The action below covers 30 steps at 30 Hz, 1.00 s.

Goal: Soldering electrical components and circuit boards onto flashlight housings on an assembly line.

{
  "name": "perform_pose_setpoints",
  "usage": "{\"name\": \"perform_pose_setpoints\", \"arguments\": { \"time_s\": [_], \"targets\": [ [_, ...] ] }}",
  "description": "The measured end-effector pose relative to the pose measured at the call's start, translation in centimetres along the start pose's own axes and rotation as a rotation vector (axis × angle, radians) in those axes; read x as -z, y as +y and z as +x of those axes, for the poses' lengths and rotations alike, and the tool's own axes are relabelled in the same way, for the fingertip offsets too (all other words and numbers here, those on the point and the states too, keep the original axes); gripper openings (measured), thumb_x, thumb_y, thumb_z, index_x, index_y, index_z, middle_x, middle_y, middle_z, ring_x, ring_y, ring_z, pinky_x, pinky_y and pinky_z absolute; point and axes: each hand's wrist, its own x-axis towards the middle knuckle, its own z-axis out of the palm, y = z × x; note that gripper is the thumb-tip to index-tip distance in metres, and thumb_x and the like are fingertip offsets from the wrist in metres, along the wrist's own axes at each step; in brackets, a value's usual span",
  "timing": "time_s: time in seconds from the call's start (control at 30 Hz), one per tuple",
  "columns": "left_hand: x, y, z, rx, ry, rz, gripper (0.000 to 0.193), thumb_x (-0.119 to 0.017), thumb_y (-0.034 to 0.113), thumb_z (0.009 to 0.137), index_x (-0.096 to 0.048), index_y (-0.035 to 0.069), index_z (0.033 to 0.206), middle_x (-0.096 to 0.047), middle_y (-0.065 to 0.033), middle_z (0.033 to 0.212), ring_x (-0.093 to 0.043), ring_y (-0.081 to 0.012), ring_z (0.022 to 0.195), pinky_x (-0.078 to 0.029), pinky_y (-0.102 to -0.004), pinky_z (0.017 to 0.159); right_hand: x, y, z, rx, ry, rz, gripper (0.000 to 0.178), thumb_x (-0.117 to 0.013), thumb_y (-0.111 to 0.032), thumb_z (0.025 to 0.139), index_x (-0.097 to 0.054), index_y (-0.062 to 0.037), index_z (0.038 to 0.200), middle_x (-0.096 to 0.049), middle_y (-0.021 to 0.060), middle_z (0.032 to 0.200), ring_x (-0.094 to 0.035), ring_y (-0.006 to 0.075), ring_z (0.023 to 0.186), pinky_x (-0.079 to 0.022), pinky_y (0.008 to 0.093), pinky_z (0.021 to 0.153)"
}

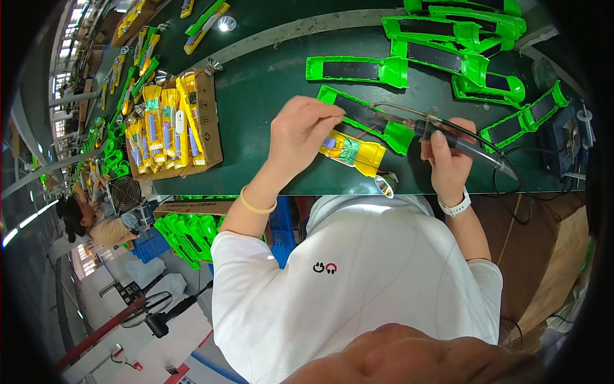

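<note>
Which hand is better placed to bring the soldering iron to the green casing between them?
Probably your right hand: it grips the soldering iron, which points left toward that green casing. Your left hand, fingertips pinched near the casing, is not on the iron.

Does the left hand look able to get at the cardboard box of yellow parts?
Probably yes: only bare green tabletop seems to lie between the left hand and the cardboard box, though the hand is presently pinched near a green casing.
</note>
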Motion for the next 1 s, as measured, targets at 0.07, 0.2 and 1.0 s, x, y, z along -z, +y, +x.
{"name": "perform_pose_setpoints", "arguments": {
  "time_s": [0.07, 0.2, 1.0],
  "targets": [
    [0.4, -0.7, 0.9, -0.07, -0.042, 0.256, 0.01, -0.069, 0.005, 0.066, -0.067, 0.008, 0.075, -0.056, -0.0038, 0.077, -0.053, -0.0211, 0.071, -0.045, -0.0302, 0.061, -1.1, 0.3, 0.4, -0.008, 0.015, 0.018, 0.029, -0.06, -0.001, 0.082, -0.038, -0.0035, 0.101, -0.051, 0.0056, 0.08, -0.052, 0.0082, 0.059, -0.043, 0.0203, 0.049],
    [0.9, -2.0, 2.2, -0.064, -0.228, 0.3, 0.01, -0.069, 0.005, 0.067, -0.066, 0.006, 0.076, -0.051, -0.0075, 0.078, -0.053, -0.0216, 0.077, -0.047, -0.0312, 0.065, -2.6, 1.0, 1.2, -0.047, -0.056, -0.055, 0.025, -0.063, -0.002, 0.081, -0.041, -0.0022, 0.094, -0.048, 0.0015, 0.078, -0.047, 0.0031, 0.063, -0.04, 0.0165, 0.051],
    [1.2, -2.2, 3.2, -0.122, -0.439, 0.352, 0.007, -0.061, 0.001, 0.069, -0.063, 0.004, 0.076, -0.049, -0.0109, 0.081, -0.055, -0.0251, 0.074, -0.048, -0.0339, 0.066, -3.7, 2.1, 1.4, -0.044, -0.126, -0.036, 0.024, -0.062, -0.008, 0.083, -0.041, -0.0037, 0.092, -0.052, 0.0034, 0.073, -0.052, 0.0049, 0.055, -0.039, 0.0165, 0.045]
  ]
}}
